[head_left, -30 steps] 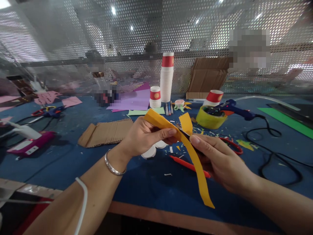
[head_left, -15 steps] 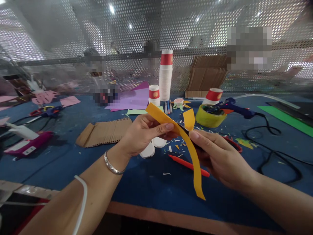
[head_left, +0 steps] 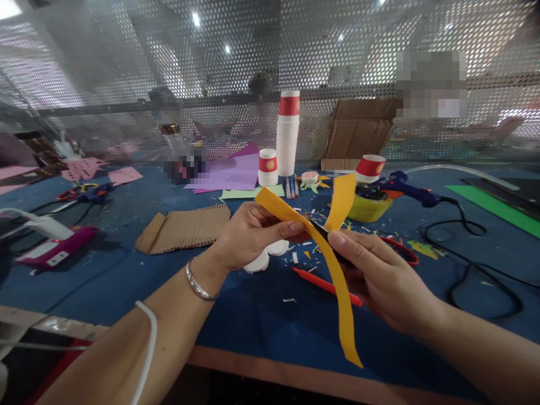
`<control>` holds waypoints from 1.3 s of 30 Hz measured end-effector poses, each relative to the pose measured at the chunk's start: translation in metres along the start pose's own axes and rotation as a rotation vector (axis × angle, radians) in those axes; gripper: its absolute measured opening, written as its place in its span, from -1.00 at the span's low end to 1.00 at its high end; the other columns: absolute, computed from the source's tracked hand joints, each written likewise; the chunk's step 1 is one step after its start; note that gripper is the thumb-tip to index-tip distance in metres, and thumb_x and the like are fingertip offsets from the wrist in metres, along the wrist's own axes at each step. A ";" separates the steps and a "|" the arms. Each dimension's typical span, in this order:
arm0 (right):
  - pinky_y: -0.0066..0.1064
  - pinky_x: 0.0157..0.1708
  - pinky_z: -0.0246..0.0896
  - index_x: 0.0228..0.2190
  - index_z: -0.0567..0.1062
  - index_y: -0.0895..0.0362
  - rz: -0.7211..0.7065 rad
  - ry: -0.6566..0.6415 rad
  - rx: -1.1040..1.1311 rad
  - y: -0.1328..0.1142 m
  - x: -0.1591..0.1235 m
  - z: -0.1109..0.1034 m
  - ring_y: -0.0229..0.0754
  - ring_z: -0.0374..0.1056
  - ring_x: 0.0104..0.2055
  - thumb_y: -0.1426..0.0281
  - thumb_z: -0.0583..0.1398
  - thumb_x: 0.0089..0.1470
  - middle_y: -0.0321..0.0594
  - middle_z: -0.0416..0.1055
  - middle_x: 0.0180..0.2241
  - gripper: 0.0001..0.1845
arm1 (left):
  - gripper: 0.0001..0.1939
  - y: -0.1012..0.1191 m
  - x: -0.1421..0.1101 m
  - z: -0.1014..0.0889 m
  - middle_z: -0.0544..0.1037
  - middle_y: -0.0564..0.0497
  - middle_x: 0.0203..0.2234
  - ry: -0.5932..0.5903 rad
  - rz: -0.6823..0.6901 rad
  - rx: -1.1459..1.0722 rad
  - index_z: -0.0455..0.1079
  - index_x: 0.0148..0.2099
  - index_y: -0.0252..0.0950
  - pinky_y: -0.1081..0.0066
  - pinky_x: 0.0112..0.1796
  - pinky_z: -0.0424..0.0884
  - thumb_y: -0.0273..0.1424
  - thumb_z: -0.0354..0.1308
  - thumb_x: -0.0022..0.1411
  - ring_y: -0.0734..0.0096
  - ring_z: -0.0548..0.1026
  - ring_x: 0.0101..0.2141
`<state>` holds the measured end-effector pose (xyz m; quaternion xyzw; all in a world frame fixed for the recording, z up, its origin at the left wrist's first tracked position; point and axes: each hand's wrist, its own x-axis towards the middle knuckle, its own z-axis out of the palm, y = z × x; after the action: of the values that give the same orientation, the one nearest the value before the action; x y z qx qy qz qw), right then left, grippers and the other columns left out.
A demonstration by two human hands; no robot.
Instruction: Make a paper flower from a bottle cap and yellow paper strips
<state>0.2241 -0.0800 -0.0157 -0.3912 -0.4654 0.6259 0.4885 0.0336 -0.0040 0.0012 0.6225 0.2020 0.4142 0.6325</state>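
My left hand (head_left: 264, 230) pinches a yellow-orange paper strip (head_left: 284, 205) between thumb and fingers. My right hand (head_left: 375, 270) is closed around scissors, whose dark blades (head_left: 319, 228) reach into the paper; the handles are hidden by my fingers. At the blades the paper parts in two: a long narrow piece (head_left: 343, 304) curls down in front of my right hand, and a wider flap (head_left: 342, 201) stands up behind. Below lies a red marker (head_left: 323, 283) on the blue table, with white round lids (head_left: 258, 263) near my left wrist.
Behind stand a tall stack of paper cups (head_left: 287, 140), a short cup stack (head_left: 268, 166) and a roll of yellow tape (head_left: 369, 209) with a blue glue gun (head_left: 405, 184) by it. Cardboard (head_left: 185, 226) and a purple power strip (head_left: 59, 250) lie left. Paper scraps litter the middle.
The upright yellow flap has grown taller and swung right, and the hanging piece reaches lower. Both hands keep nearly the same place, and the view has shifted slightly.
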 end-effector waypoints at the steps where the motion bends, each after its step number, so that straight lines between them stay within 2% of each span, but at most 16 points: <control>1: -0.44 -0.63 -0.36 -0.56 0.24 0.09 0.003 -0.001 0.001 0.000 0.000 0.000 -0.38 -0.26 -0.59 -0.01 0.29 0.14 -0.48 -0.13 -0.61 -0.46 | -0.94 0.000 0.000 0.000 0.72 0.03 -0.36 0.003 -0.005 0.009 0.66 -0.27 -0.25 0.47 -0.20 0.64 -0.46 0.41 0.15 0.43 0.68 -0.33; 10: -0.46 -0.65 -0.36 -0.54 0.28 0.11 -0.003 -0.003 -0.027 0.001 0.002 0.001 -0.40 -0.26 -0.59 0.00 0.29 0.15 -0.49 -0.12 -0.61 -0.48 | -0.84 0.000 -0.001 0.003 0.72 -0.02 -0.33 0.036 -0.047 0.030 0.66 -0.29 -0.28 0.37 -0.20 0.64 -0.35 0.48 0.04 0.33 0.68 -0.31; 19: -0.45 -0.61 -0.31 -0.51 0.31 0.10 0.020 0.035 -0.075 0.004 0.003 0.000 -0.37 -0.20 -0.57 -0.03 0.27 0.13 -0.46 -0.07 -0.58 -0.49 | -0.79 -0.008 0.000 0.002 0.72 -0.04 -0.35 0.031 -0.123 0.039 0.65 -0.26 -0.28 0.36 -0.23 0.63 -0.30 0.47 0.05 0.34 0.67 -0.35; 25: -0.45 -0.61 -0.29 -0.52 0.32 0.10 0.005 0.063 -0.087 0.004 0.002 0.001 -0.36 -0.22 -0.56 -0.04 0.27 0.13 -0.45 -0.09 -0.58 -0.49 | -0.74 -0.012 -0.001 0.006 0.72 -0.06 -0.34 0.032 -0.100 0.032 0.64 -0.25 -0.31 0.35 -0.20 0.62 -0.28 0.49 0.03 0.34 0.66 -0.32; 29: -0.45 -0.61 -0.33 -0.52 0.31 0.10 0.004 0.075 -0.083 0.004 0.001 0.002 -0.36 -0.25 -0.55 -0.02 0.27 0.14 -0.45 -0.11 -0.57 -0.50 | -0.78 -0.013 -0.001 0.006 0.71 -0.03 -0.34 -0.009 -0.081 0.030 0.65 -0.25 -0.28 0.39 -0.20 0.61 -0.29 0.47 0.06 0.39 0.65 -0.32; 35: -0.46 -0.63 -0.30 -0.54 0.33 0.10 -0.006 0.063 -0.105 0.001 0.000 0.003 -0.36 -0.23 -0.57 -0.04 0.27 0.12 -0.45 -0.08 -0.59 -0.49 | -0.75 -0.004 -0.001 0.007 0.69 -0.03 -0.41 0.017 -0.083 0.089 0.64 -0.31 -0.29 0.44 -0.33 0.58 -0.26 0.50 0.00 0.44 0.59 -0.43; 39: -0.46 -0.65 -0.30 -0.49 0.42 0.09 0.022 0.058 -0.083 -0.002 0.002 0.004 -0.36 -0.22 -0.59 -0.04 0.29 0.11 -0.46 -0.09 -0.61 -0.53 | -0.66 0.003 -0.002 0.004 0.69 -0.02 -0.36 0.016 -0.091 0.081 0.63 -0.13 -0.28 0.47 -0.38 0.55 -0.29 0.49 0.03 0.46 0.59 -0.46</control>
<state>0.2207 -0.0789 -0.0127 -0.4340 -0.4726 0.5997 0.4782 0.0352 -0.0085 0.0042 0.6343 0.2518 0.3814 0.6235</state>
